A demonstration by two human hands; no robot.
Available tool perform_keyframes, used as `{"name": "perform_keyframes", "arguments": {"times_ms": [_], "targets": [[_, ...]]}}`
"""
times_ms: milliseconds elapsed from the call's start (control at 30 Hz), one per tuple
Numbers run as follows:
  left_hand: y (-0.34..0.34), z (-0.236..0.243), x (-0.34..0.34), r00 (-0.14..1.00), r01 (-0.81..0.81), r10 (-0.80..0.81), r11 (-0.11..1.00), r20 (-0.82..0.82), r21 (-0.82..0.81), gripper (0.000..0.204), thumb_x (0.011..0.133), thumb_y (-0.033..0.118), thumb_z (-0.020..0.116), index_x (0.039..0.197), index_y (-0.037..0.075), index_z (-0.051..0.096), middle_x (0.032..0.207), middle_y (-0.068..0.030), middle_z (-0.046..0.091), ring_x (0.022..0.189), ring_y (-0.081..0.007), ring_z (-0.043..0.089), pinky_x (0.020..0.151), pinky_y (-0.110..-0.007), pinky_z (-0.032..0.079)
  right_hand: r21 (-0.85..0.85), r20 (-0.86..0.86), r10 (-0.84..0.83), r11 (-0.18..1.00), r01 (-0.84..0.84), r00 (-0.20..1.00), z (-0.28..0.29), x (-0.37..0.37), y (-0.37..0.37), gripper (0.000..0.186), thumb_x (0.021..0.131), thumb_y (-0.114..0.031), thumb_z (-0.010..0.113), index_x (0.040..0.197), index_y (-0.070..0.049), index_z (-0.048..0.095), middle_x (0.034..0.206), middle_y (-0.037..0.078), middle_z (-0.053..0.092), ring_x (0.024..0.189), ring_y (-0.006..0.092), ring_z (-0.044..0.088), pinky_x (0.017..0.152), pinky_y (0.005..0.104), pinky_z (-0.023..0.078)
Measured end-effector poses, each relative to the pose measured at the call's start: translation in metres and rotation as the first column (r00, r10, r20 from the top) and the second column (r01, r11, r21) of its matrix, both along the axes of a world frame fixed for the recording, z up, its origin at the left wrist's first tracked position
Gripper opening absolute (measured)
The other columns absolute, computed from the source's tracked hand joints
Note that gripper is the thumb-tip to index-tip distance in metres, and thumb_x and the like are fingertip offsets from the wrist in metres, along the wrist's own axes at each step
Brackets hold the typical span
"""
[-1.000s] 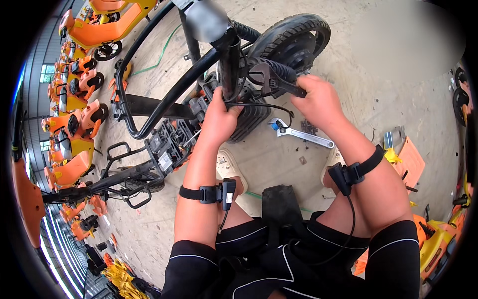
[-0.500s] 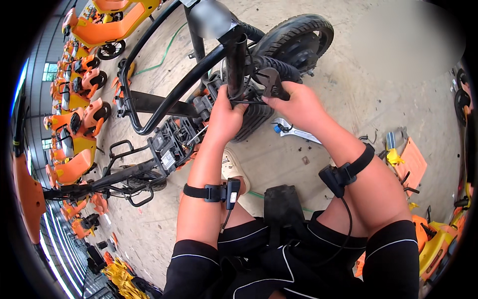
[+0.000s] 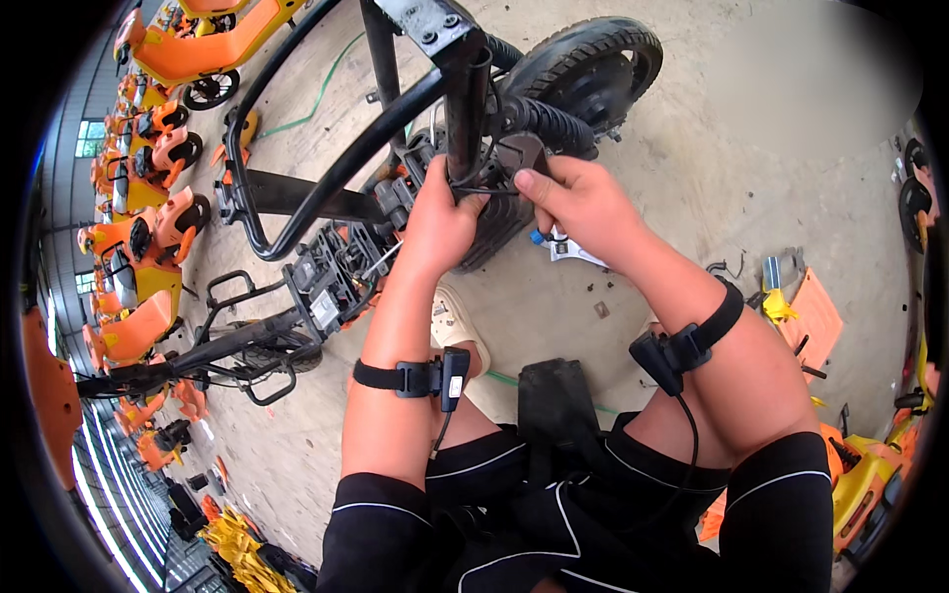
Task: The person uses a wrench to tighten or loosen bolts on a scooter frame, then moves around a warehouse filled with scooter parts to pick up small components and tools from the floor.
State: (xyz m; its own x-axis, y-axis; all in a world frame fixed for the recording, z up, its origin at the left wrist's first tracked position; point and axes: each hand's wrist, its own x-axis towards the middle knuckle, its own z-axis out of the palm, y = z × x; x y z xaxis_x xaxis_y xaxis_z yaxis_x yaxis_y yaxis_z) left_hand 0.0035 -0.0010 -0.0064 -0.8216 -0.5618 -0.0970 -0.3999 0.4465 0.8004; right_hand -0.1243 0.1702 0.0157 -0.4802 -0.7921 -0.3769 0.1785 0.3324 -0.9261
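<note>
My left hand (image 3: 442, 219) is closed beside the upright frame tube (image 3: 465, 124) of a stripped-down scooter, its thumb and fingers pinching a thin black cable (image 3: 497, 192). The cable stretches across toward my right hand (image 3: 583, 203). That hand is closed on a dark adjustable wrench (image 3: 521, 151), whose head points up next to the shock absorber spring (image 3: 554, 130). My fingers hide most of its handle. On the floor below my right hand lies a silver tool (image 3: 578, 252) with a blue part, partly covered by the hand and forearm.
The scooter's rear wheel (image 3: 590, 84) stands beyond my hands. A curved black frame bar (image 3: 346, 138) crosses on the left, above an exposed component tray (image 3: 321, 287). Orange panels (image 3: 816, 316) lie on the right. Several orange scooters (image 3: 148, 237) line the far left.
My right hand has turned, and the wrench with it, so its jaw shows less clearly. The left hand stays at the tube. The whole view has shifted slightly.
</note>
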Motion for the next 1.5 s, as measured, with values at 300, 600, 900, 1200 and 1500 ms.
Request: {"name": "perform_keyframes", "arguments": {"times_ms": [300, 600, 900, 1200, 1500], "targets": [[0.004, 0.012, -0.002, 0.997, -0.029, 0.022, 0.996, 0.075, 0.083, 0.044, 0.086, 0.01, 0.067, 0.125, 0.001, 0.047, 0.112, -0.0241, 0.065, 0.112, -0.0389, 0.061, 0.093, -0.04, 0.046, -0.223, -0.046, -0.064, 0.973, 0.052, 0.997, 0.004, 0.0, 0.004, 0.034, 0.1, -0.039, 0.055, 0.089, -0.007, 0.06, 0.069, -0.001, 0.059, 0.059, 0.0051, 0.045, 0.054, 0.0223, 0.038], [0.009, 0.034, 0.0, 0.992, 0.012, -0.009, 1.0, 0.125, -0.025, 0.054, 0.084, 0.018, 0.071, 0.129, -0.001, 0.047, 0.114, -0.0243, 0.064, 0.112, -0.0397, 0.061, 0.093, -0.042, 0.047, -0.11, 0.084, 0.329, 0.941, -0.32, 0.94, 0.014, 0.0, 0.007, 0.028, 0.099, -0.032, 0.056, 0.091, -0.005, 0.061, 0.074, 0.0, 0.064, 0.06, 0.0054, 0.047, 0.053, 0.0236, 0.039], [0.005, 0.035, 0.033, 0.975, 0.15, -0.122, 0.979, 0.188, -0.141, 0.082, 0.085, 0.018, 0.076, 0.149, -0.001, 0.029, 0.145, -0.0229, 0.044, 0.131, -0.0347, 0.049, 0.106, -0.041, 0.044, 0.231, -0.137, 0.757, 0.652, -0.722, 0.639, -0.007, 0.014, 0.005, 0.041, 0.096, -0.042, 0.056, 0.093, -0.002, 0.064, 0.076, 0.007, 0.07, 0.07, 0.0219, 0.064, 0.064, 0.0375, 0.049], [0.0, 0.039, 0.049, 0.981, 0.161, -0.146, 0.98, 0.131, -0.115, 0.071, 0.086, 0.02, 0.071, 0.145, 0.001, 0.036, 0.143, -0.0225, 0.046, 0.132, -0.0351, 0.048, 0.108, -0.04, 0.041, 0.24, -0.18, 0.71, 0.703, -0.669, 0.681, 0.001, 0.023, -0.005, 0.031, 0.095, -0.032, 0.057, 0.098, -0.002, 0.064, 0.079, 0.008, 0.072, 0.079, 0.0247, 0.068, 0.07, 0.0392, 0.051], [-0.011, 0.039, 0.047, 0.978, 0.179, -0.165, 0.978, 0.131, -0.107, 0.072, 0.087, 0.021, 0.072, 0.147, 0.002, 0.036, 0.145, -0.022, 0.045, 0.134, -0.0337, 0.046, 0.11, -0.041, 0.039, 0.534, -0.248, 0.668, 0.698, -0.477, 0.701, -0.111, 0.039, 0.035, 0.022, 0.087, -0.021, 0.059, 0.097, -0.002, 0.067, 0.078, 0.012, 0.07, 0.073, 0.0283, 0.068, 0.068, 0.0406, 0.051]]}}
